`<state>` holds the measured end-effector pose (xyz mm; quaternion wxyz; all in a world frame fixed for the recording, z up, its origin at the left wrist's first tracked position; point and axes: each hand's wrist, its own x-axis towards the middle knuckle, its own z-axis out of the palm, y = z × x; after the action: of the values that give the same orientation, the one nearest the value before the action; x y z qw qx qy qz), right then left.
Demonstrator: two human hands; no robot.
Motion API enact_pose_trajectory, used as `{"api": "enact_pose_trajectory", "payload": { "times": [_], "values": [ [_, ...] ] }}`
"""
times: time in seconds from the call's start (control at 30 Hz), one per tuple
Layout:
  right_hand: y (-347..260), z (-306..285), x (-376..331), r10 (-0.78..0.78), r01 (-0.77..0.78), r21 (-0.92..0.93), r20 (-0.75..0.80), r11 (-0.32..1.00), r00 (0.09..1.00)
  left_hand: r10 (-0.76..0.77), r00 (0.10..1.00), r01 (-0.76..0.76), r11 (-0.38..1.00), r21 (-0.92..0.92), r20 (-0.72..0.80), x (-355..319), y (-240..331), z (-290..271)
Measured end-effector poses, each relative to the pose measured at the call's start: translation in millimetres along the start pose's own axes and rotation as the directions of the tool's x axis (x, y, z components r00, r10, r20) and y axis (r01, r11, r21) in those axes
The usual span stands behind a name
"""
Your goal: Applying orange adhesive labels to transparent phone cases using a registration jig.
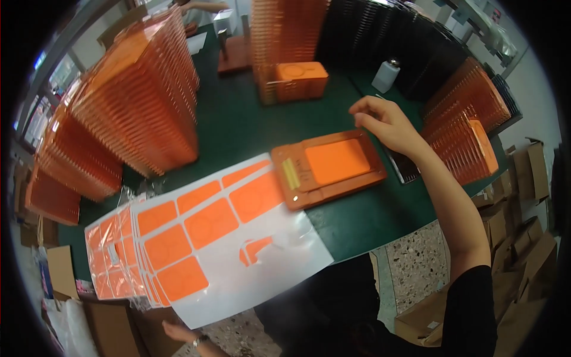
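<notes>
My right hand hovers just beyond the far right corner of a brown jig, its fingers loosely bent and nothing seen between them. An orange rectangular piece lies in the jig's recess, with a yellow strip beside it. Left of the jig lies a white backing sheet bearing orange rounded stickers and some bare spots. A small orange scrap sits on the sheet. Down by the near table edge, below the sheet, my left hand is held open and empty, slightly blurred.
Tall stacks of orange clear cases line the left, with more orange cases at the right. Black cases stack at the back. A white pump bottle stands before them. Cardboard boxes crowd the floor at right.
</notes>
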<state>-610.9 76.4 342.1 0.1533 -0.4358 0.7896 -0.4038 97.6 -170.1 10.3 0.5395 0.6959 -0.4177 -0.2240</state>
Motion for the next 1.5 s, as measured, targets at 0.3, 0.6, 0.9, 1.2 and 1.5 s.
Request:
{"api": "enact_pose_trajectory", "payload": {
  "times": [0.3, 0.6, 0.9, 1.2, 1.5],
  "values": [
    [59.1, -2.0, 153.7, -0.175, 0.154, -0.373, -0.022, 0.915, 0.984, 0.362, 0.912, -0.410, 0.765, 0.496, 0.195, 18.0, 281.0, 14.8],
    [93.9, -7.3, 177.5, -0.131, 0.134, -0.308, 0.029, 0.942, 0.991, 0.721, 0.072, -0.797, 0.457, -0.395, 0.689, -152.3, 429.3, 184.2],
    [77.5, -7.0, 189.2, -0.225, 0.225, -0.474, 0.059, 0.851, 0.973, 0.694, -0.167, -0.666, 0.444, -0.599, 0.700, -203.3, 452.4, 260.2],
    [31.8, -17.2, 92.0, -0.278, 0.274, -0.052, -0.172, 0.960, 0.945, 0.664, -0.459, -0.656, 0.196, -0.729, 0.591, -227.0, 453.7, 247.2],
    [58.0, -29.2, -32.4, -0.194, 0.188, -0.052, -0.355, 0.981, 0.915, 0.592, -0.639, -0.591, 0.031, -0.806, 0.492, -294.2, 446.5, 251.8]
  ]
}}
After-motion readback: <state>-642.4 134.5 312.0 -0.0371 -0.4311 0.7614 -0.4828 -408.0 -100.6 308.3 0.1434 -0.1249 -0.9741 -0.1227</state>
